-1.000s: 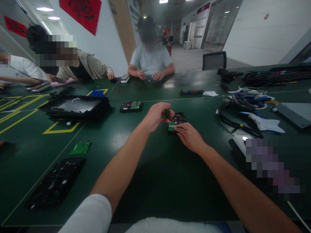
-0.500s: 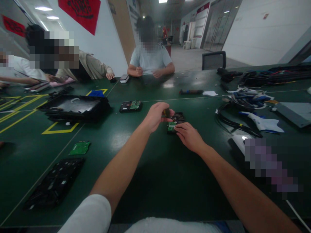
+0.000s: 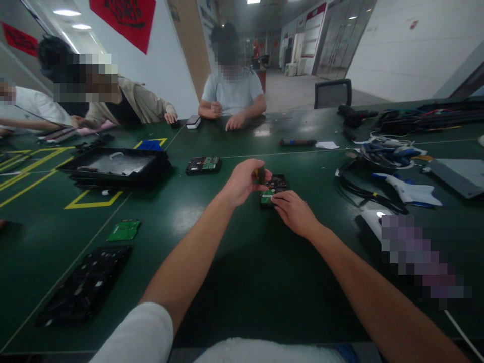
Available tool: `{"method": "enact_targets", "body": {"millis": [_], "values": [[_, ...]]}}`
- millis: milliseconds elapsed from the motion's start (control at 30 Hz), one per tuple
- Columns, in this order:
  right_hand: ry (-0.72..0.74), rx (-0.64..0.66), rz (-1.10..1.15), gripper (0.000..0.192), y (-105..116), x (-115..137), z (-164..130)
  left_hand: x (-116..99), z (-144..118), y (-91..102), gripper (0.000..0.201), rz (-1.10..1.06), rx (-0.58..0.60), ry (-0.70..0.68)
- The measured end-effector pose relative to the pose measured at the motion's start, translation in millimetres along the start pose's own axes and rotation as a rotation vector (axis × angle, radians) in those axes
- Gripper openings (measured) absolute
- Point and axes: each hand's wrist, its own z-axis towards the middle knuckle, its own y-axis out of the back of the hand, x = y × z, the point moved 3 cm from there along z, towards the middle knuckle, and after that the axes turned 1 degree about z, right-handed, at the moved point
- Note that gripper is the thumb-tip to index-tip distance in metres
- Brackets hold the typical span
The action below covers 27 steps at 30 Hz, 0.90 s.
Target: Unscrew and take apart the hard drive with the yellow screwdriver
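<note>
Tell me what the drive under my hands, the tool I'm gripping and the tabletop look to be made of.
Hard drive: dark casing, probably painted metal, with a green circuit board showing; laminate by its colour. Tool in the left hand: a dark handle, probably plastic or rubber; its tip is hidden. The right hand rests on the drive. Table: a dark green mat, likely rubber or vinyl, with soft glare patches.

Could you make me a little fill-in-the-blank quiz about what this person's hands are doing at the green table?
1. The left hand grips a dark ____ handle, upright over the drive.
2. The right hand steadies a hard drive whose circuit board is ____ in colour.
3. A loose green board lies on the table's ____ side.

Missing words: screwdriver; green; left
</note>
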Motion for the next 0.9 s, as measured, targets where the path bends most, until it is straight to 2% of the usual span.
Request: {"method": "enact_targets", "body": {"millis": [133, 267, 400, 533, 633, 767, 900], "values": [[-0.010, 0.005, 0.003, 0.034, 0.1, -0.4, 0.0, -2.0, 1.9, 2.4, 0.019, 0.037, -0.036, -0.050], [-0.004, 0.011, -0.011, 0.033, 0.5, 0.6, -0.1, -6.5, 0.5, 4.7, 0.021, 0.138, -0.063, -0.121], [0.013, 0.001, -0.020, 0.033, 0.7, 1.4, 0.0, -4.6, -1.6, 1.3, 0.025, 0.078, -0.004, -0.019], [0.008, 0.005, -0.022, 0.032, 0.6, 1.0, 0.2, -0.8, -0.7, -0.7, 0.019, -0.057, 0.028, 0.089], [-0.005, 0.012, -0.017, 0.033, 1.0, 0.9, 0.2, -1.3, 1.6, 2.0, 0.017, -0.027, 0.015, 0.034], [-0.006, 0.012, -0.026, 0.032, 1.8, 1.7, 0.1, -5.3, 1.6, 6.0, 0.022, 0.142, -0.042, -0.112], [-0.006, 0.004, -0.018, 0.034, 1.9, 1.9, 0.1, -6.7, -1.0, 4.3, 0.024, 0.201, -0.036, -0.120]]}}
